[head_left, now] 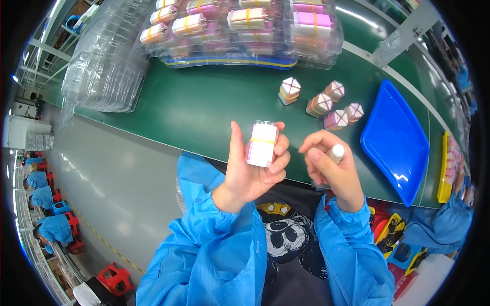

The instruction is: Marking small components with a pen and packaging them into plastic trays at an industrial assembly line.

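Observation:
My left hand (246, 176) is at the middle, palm up, holding a small white and pink bundle (262, 148) with a yellow rubber band around it. The fingers wrap its right side, while the thumb stands apart on the left. My right hand (332, 166) is closed around a pen-like stick with a white, rounded end (337, 151); most of it is hidden in the fingers. Beyond my hands, one banded bundle (289, 88) stands upright alone on the green table (199, 112). Several more bundles (326, 103) stand grouped to its right, with crossed lines on their tops.
An empty blue tray (395, 140) lies at the right. Stacked clear plastic trays (245, 48) of banded bundles fill the far side, with a tall stack of clear trays (109, 71) to their left. A yellow tray (445, 183) sits at the far right, near another person's blue sleeve (441, 224).

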### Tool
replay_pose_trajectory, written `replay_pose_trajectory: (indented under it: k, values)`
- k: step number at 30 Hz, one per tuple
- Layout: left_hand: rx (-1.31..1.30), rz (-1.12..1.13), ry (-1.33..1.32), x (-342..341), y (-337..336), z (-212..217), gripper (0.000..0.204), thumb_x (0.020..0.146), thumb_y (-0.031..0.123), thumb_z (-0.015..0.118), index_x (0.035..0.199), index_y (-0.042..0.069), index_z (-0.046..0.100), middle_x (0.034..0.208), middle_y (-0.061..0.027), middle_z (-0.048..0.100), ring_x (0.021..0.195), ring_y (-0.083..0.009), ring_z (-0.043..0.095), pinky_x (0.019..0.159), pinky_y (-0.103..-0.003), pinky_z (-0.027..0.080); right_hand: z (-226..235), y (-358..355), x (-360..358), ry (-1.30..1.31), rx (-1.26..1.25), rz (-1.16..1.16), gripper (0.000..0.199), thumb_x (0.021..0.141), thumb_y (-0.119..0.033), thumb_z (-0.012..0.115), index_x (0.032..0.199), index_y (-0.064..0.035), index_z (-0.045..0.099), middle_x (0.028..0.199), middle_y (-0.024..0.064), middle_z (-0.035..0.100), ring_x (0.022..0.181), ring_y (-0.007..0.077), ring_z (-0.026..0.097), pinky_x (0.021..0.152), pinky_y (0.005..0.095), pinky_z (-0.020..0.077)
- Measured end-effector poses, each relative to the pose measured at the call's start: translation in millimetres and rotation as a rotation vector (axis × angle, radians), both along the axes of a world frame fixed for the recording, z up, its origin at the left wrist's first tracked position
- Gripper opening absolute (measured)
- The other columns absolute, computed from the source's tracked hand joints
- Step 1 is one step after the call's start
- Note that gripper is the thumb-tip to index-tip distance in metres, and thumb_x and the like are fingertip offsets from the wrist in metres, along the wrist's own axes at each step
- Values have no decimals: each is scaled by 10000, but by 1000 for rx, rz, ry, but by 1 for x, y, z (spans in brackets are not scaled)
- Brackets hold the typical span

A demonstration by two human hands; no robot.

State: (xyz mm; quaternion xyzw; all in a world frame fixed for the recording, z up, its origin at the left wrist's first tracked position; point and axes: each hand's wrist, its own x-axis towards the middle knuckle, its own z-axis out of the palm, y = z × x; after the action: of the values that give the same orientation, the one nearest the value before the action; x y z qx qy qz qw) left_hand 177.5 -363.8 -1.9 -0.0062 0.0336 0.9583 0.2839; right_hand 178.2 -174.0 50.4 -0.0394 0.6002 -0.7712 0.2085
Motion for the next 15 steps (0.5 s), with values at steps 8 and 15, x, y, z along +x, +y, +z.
replay_pose_trajectory:
  k: [8,15]
  values:
    - [-856,167,360,0,-5,8,530,1024,381,430,1425,42,360,1326,-143,529,1053,-246,605,841,-352,504,0,2,3,43,25,-67,184,964,-133,579,1098,-8,590,764,-11,567,560,15,451,476,186,332]
    - [-1133,219,87,-18,-26,15,441,950,337,653,1278,117,458,1058,-46,592,1013,-179,634,743,-323,542,12,46,8,244,554,-270,257,879,-103,693,1126,-38,664,873,29,594,742,83,556,627,232,431]
